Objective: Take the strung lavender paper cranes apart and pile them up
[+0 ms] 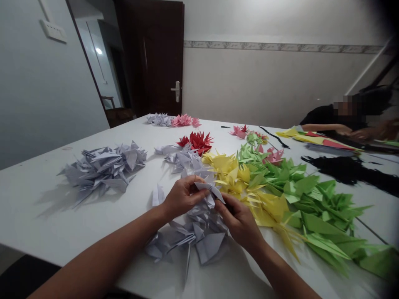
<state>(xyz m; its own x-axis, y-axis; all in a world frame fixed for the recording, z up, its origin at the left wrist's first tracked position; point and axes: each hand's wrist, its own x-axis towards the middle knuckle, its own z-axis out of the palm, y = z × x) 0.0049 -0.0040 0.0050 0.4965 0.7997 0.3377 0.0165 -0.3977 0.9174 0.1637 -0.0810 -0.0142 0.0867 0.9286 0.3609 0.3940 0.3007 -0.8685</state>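
lilac origami crane (209, 190) up in the air right over the table's near edge, held between both hands, and it's pale paper with a sharp point jutting toward the right! left hand (182, 197) is curled in, its fingers and thumb closed on the crane's left side. right hand (238, 220) comes in low with its fingers bent and closed on the underside, though the fingers partly hide exactly how that grip sits. right below the hands, a heap of lilac cranes (190, 236) spreads on the white table (37, 236), touching a yellow pile of origami cranes (237, 174) just to the right, and that runs straight into a big green pile of origami cranes (311, 207). further left, a second heap of lilac cranes (102, 170) sits well apart. up the table there's a red cluster of origami cranes (195, 141), then a pink cluster (182, 120) beside a far lilac cluster (158, 119). over on the far right, a co-worker's hands (352, 133) work at the table's far side, near a stack of coloured paper (318, 139), with a black paper pile (349, 170) closer in!
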